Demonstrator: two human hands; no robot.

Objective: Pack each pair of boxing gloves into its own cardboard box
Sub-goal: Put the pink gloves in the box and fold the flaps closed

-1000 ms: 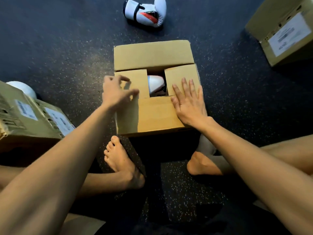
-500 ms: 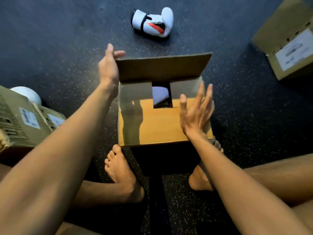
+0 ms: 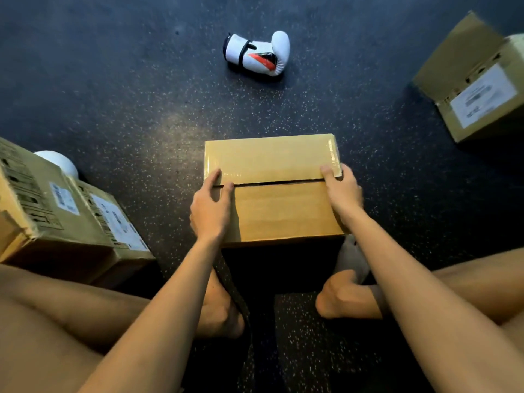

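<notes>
A brown cardboard box (image 3: 278, 205) stands on the dark floor between my feet, its two long top flaps folded down with a thin dark slit between them. My left hand (image 3: 211, 209) grips the box's left edge, fingers lying over the seam. My right hand (image 3: 341, 188) grips the right edge, thumb on the far flap. The glove inside the box is hidden. A white boxing glove (image 3: 256, 53) with a red and black mark lies alone on the floor beyond the box.
A labelled cardboard box (image 3: 65, 219) lies at my left with a white glove (image 3: 61, 163) peeking out behind it. Another labelled box (image 3: 479, 89) with a raised flap stands at the far right. My bare feet and legs flank the middle box.
The far flap was lifted and then folded down over the opening, hiding the white glove inside. Both hands moved from the inner flaps to the box's left and right edges.
</notes>
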